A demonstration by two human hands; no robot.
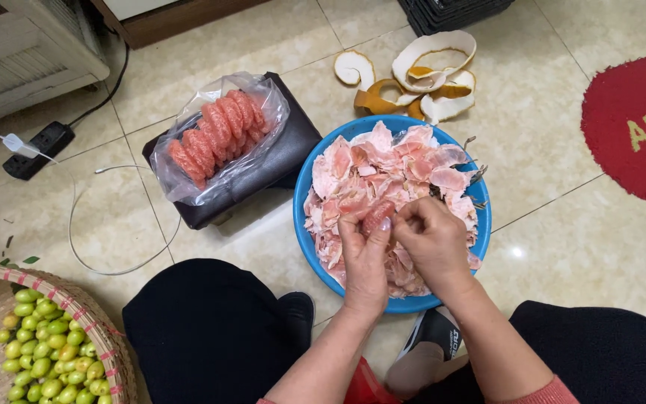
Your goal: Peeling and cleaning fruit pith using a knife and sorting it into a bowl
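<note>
Pomelo segment (377,215) — pinched between left hand (364,262) and right hand (434,243), fingers closed on it together — sits above the blue basin (304,187) of pink peelings; bagged peeled segments (214,135) lie beside the basin.

Left hand (364,258), right hand (433,243), pomelo segment (377,215) (pink), blue basin (304,187)

A glossy beige tiled floor (562,247) carries everything. On it sit a blue basin (304,187) at centre, thick curled fruit peels (428,75) above it, a low dark stool (278,150) at upper centre-left, a black power strip (39,146) at left, a woven basket (76,307) at lower left and a red mat (629,127) at right.
</note>
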